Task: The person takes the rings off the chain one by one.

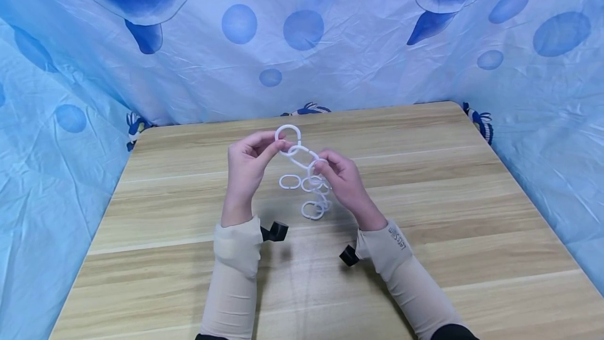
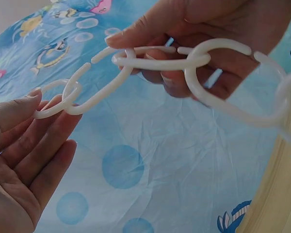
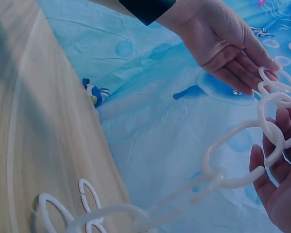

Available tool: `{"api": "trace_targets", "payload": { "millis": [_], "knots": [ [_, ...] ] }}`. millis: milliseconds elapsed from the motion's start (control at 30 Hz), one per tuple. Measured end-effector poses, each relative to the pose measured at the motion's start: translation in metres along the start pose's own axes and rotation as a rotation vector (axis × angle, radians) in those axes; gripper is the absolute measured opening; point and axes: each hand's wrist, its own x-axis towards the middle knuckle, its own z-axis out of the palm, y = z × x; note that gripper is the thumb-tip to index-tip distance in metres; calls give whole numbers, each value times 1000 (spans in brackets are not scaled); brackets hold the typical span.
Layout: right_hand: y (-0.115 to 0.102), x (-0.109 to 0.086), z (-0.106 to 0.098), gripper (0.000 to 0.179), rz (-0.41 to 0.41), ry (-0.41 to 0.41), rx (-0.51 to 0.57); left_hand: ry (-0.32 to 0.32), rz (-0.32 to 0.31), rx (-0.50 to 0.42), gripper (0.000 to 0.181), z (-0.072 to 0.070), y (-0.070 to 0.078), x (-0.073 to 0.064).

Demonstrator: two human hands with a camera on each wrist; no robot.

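In the head view, a chain of white links (image 1: pixel 306 150) hangs above the bench (image 1: pixel 165 224), its held span slanting from far left to near right: the left hand (image 1: pixel 247 164) pinches the far-left end link (image 1: pixel 288 127), while the right hand (image 1: pixel 346 182) pinches a link on the near right. The rest drops from the right hand, the nearer of the two to it; an oval link (image 1: pixel 290 175) shows to its left on the bench, whether joined cannot be told. In the left wrist view, one link bridges the left hand's link and the right hand's, the hands apart, with more chain past the right hand. In the right wrist view, chain runs on from the right hand down toward the bench, where further links lie.
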Motion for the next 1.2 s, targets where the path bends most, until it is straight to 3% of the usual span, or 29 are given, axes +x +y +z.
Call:
{"api": "trace_targets", "payload": {
  "millis": [267,500,767,1200],
  "knots": [
    [-4,-1,-1,13,-40,9,-54,53,-27,63,23,0,-2,1],
    [-4,-1,-2,16,-87,32,-91,47,21,45,33,-1,-4,2],
    [-5,-1,-4,17,-63,30,-82,32,27,44,28,2,-4,2],
    [-6,1,-5,18,-13,3,-106,21,67,116,24,6,-4,1]
  ]
}}
